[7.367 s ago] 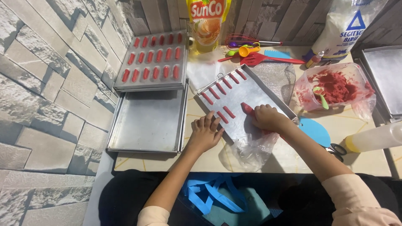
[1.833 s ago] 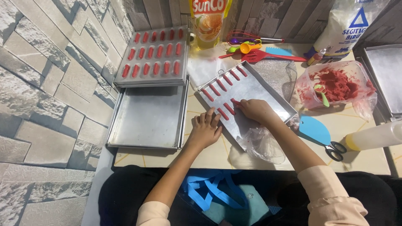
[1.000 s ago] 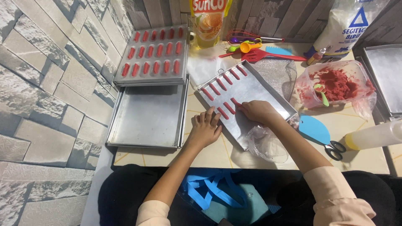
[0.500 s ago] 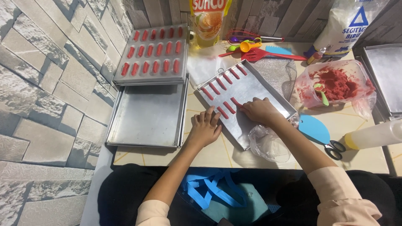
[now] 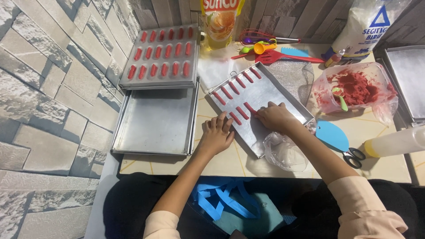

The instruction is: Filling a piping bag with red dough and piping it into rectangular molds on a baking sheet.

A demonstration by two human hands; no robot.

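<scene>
A metal baking tray (image 5: 283,95) lies tilted on the table and carries several red dough sticks (image 5: 233,87) in two rows. My right hand (image 5: 275,117) rests on the tray with its fingertips at the end stick of the nearer row (image 5: 249,107). My left hand (image 5: 217,134) lies flat with spread fingers on the tray's near left corner. A clear plastic bag (image 5: 283,150) sits under my right wrist at the tray's near edge.
An empty metal tray (image 5: 155,121) lies to the left, with a filled tray of red pieces (image 5: 161,55) behind it. A clear tub of red dough with a green spoon (image 5: 354,88), a blue lid (image 5: 333,135), scissors (image 5: 354,157), a squeeze bottle (image 5: 392,142), utensils (image 5: 274,51), an oil pouch and a flour bag stand around.
My right hand has shifted left along the nearer row of sticks since the earliest frame. In the last second both hands stay nearly still.
</scene>
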